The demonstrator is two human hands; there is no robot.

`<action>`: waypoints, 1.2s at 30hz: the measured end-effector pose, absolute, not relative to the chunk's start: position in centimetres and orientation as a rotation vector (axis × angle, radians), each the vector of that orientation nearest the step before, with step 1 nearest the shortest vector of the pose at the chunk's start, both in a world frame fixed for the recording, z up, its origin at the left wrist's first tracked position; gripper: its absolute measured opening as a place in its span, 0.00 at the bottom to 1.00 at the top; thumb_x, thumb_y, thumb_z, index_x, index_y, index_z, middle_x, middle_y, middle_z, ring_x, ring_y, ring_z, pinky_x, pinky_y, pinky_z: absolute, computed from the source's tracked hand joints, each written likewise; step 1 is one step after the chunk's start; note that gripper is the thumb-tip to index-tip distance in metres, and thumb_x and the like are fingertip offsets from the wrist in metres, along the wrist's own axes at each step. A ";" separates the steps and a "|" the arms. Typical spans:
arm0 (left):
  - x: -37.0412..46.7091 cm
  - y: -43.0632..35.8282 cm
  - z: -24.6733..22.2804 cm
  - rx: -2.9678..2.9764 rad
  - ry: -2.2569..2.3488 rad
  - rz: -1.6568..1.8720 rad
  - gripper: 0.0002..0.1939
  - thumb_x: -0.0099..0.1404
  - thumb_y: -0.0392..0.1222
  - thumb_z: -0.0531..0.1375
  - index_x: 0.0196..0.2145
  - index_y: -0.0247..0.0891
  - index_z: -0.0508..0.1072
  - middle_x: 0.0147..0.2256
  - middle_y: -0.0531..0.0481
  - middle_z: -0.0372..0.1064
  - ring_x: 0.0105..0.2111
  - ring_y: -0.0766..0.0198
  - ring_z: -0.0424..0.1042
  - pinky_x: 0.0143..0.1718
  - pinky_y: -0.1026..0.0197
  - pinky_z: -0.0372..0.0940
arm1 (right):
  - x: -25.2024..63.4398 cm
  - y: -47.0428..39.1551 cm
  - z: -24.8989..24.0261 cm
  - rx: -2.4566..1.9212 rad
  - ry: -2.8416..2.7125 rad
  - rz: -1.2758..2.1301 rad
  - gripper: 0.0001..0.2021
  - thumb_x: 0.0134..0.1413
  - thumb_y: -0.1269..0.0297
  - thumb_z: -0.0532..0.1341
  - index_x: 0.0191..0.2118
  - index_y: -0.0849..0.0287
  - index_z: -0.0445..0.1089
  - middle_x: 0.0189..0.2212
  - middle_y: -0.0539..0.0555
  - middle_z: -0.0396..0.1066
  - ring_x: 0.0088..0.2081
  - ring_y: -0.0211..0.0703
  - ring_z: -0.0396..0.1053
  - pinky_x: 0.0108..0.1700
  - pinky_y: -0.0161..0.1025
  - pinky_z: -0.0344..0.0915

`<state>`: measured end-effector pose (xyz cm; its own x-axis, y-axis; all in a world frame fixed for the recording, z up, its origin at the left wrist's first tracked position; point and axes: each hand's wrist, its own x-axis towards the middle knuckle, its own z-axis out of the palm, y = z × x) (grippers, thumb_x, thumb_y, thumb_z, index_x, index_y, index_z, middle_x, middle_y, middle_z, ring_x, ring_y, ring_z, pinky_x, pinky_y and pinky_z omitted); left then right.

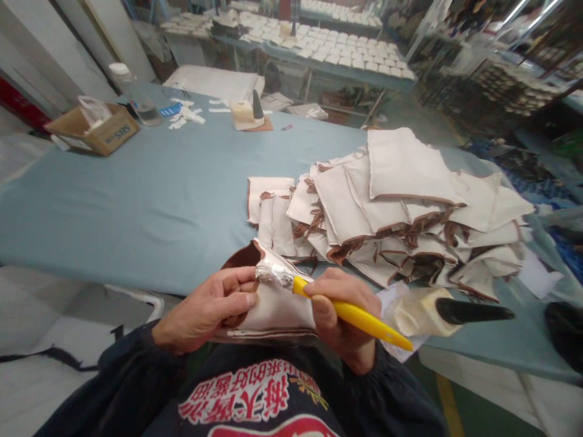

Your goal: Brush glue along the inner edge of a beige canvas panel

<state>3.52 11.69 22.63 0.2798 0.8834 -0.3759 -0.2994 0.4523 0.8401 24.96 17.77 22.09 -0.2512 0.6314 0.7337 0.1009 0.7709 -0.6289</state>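
Holding a cloth piece (273,309) at the bench (136,200) edge: left hand (204,309) fingers pinch its brown-trimmed flap open, exposing the inside. Right hand (339,315) fingers wrap a yellow brush (359,318), bristles on the flap. Pile of cloth pieces (396,206) just beyond; glue bottle (437,311) lies beside the right hand, within reach.

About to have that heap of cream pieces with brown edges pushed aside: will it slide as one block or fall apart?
Likely to fall apart: the heap of fabric pieces lies loosely fanned, not squared. The pieces look thin and floppy, probably light. Frayed brown edges may snag each other.
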 end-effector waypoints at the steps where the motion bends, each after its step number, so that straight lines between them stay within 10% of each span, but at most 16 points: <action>1: 3.8 11.6 22.6 0.712 0.963 0.887 0.21 0.62 0.51 0.72 0.45 0.32 0.79 0.24 0.58 0.57 0.21 0.75 0.49 0.19 0.72 0.45 | 25.2 17.9 22.2 -0.564 -1.815 0.516 0.09 0.73 0.62 0.59 0.39 0.55 0.73 0.26 0.47 0.75 0.24 0.35 0.69 0.27 0.36 0.64; 6: 4.9 11.2 22.2 0.581 0.961 0.845 0.22 0.60 0.50 0.73 0.46 0.32 0.81 0.32 0.47 0.71 0.28 0.69 0.67 0.29 0.71 0.61 | 27.1 17.7 22.0 -0.542 -1.743 0.455 0.09 0.73 0.61 0.59 0.41 0.56 0.74 0.28 0.48 0.74 0.26 0.36 0.70 0.28 0.38 0.66; 29: 7.2 12.8 22.4 0.544 0.989 0.888 0.20 0.57 0.51 0.76 0.39 0.33 0.82 0.29 0.50 0.71 0.26 0.71 0.65 0.27 0.72 0.60 | 26.0 19.2 17.1 -0.741 -1.801 0.497 0.07 0.72 0.69 0.58 0.48 0.55 0.73 0.37 0.53 0.76 0.36 0.40 0.75 0.37 0.37 0.73; 36: 2.6 10.3 21.2 0.929 1.067 0.697 0.24 0.68 0.58 0.66 0.52 0.37 0.79 0.40 0.46 0.78 0.43 0.57 0.75 0.47 0.60 0.69 | 24.8 21.5 19.4 -0.805 -1.649 0.420 0.06 0.72 0.67 0.58 0.46 0.56 0.74 0.36 0.52 0.78 0.36 0.40 0.76 0.39 0.38 0.73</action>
<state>2.60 10.25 21.18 0.3429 0.8431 -0.4142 -0.0408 0.4539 0.8901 24.75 21.46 19.35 -0.0676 0.7019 0.7091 0.2766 0.6960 -0.6626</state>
